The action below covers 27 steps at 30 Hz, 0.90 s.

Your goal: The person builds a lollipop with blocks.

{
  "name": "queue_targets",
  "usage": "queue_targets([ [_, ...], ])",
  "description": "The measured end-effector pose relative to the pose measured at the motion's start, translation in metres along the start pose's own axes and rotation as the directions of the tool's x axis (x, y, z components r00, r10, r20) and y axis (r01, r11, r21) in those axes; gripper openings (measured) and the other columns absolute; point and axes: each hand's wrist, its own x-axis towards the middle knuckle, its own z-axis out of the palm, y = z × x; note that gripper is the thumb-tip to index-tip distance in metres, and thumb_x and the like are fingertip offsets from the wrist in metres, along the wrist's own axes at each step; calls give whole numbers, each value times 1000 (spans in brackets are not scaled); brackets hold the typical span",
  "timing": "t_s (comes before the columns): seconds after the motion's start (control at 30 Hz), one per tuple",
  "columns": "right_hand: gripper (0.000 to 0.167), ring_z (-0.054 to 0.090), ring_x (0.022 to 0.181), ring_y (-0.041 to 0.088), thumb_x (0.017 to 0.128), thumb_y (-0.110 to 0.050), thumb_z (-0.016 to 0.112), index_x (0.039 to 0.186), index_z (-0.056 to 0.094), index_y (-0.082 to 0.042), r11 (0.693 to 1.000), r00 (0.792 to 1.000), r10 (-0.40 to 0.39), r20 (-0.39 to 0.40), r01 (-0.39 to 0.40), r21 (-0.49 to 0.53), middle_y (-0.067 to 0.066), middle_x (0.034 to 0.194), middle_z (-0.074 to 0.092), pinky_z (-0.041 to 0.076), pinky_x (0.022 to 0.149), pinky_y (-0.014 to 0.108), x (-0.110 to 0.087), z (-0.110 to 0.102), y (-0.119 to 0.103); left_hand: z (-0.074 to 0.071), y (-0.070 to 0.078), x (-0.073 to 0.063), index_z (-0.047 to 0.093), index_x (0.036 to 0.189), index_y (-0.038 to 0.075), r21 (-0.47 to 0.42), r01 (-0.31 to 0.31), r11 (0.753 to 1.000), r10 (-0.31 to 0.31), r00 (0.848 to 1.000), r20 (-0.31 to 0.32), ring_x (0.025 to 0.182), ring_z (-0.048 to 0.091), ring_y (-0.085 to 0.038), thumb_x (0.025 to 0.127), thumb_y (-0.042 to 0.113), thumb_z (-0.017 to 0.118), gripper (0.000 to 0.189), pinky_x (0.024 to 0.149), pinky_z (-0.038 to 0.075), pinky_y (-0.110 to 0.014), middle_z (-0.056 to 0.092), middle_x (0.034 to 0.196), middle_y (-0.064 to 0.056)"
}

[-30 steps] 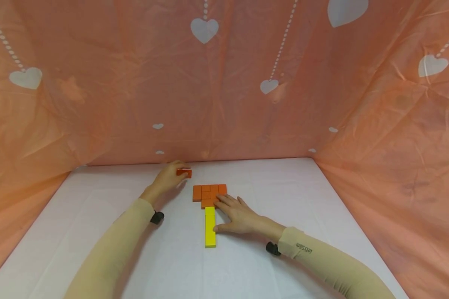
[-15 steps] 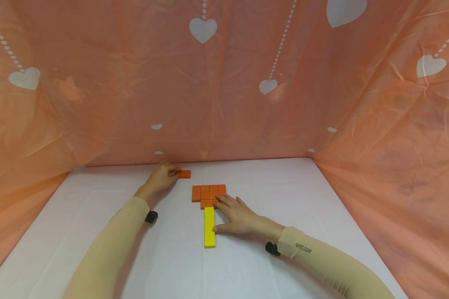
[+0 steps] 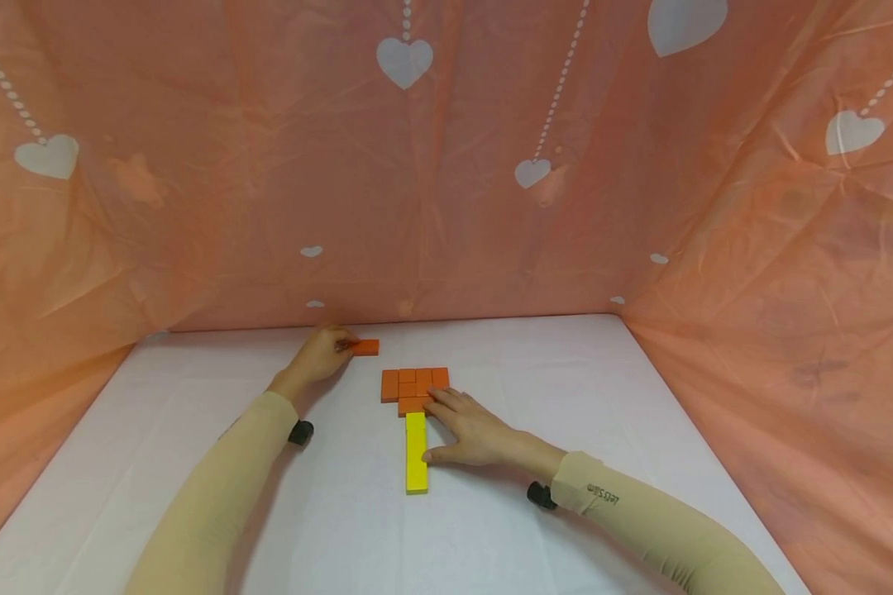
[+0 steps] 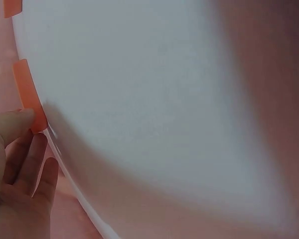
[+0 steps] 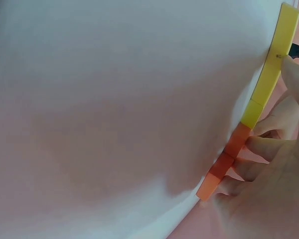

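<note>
At the far part of the table, my left hand (image 3: pixel 320 355) pinches the left end of an orange rectangular block (image 3: pixel 366 348). In the left wrist view the thumb presses on that orange block (image 4: pixel 30 92), with fingers behind it. Several orange blocks (image 3: pixel 408 377) lie flat together nearer to me, forming a shape that narrows downward. Below them runs a strip of yellow blocks (image 3: pixel 416 463). With fingers spread, my right hand (image 3: pixel 476 428) rests against the right side, fingertips on the orange blocks and thumb at the yellow strip. In the right wrist view the fingers touch the row's edge (image 5: pixel 234 142).
A white cloth (image 3: pixel 565 372) covers the table. Pink-orange curtains (image 3: pixel 446 207) with white hearts hang at the back and both sides. Black wrist cameras (image 3: pixel 301 432) sit under both wrists.
The orange block at the far side has gone from tilted to lying flat. My left hand has shifted left to its end. My right hand stays put.
</note>
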Motion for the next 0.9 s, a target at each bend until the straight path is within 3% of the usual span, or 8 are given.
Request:
queue_targets([
  [0.37, 87, 19, 158, 33, 94, -57, 70, 161, 39, -10, 1000, 1000, 5, 3, -5, 6, 10, 172, 23, 19, 128, 48, 1, 1, 1, -1, 3, -1, 71, 123, -5, -10, 67, 998, -67, 997, 33, 127, 51, -44, 101, 0, 63, 24, 111, 45, -57, 60, 133, -25],
  [0.57, 87, 19, 158, 33, 95, -57, 70, 161, 39, -10, 1000, 1000, 0, 2, 0, 2, 10, 172, 23, 18, 128, 48, 1, 2, 1, 2, 7, -1, 72, 123, -5, -18, 50, 999, -49, 999, 21, 124, 54, -44, 100, 2, 65, 25, 109, 47, -57, 61, 132, -25],
  [0.9, 87, 19, 159, 33, 95, -56, 70, 161, 38, -10, 1000, 1000, 4, 3, -4, 2, 10, 172, 23, 18, 128, 47, 0, 0, 0, 14, 26, 7, 72, 125, -2, -60, 11, 998, -9, 999, 38, 118, 59, -40, 102, 7, 65, 26, 105, 51, -54, 62, 131, -22],
])
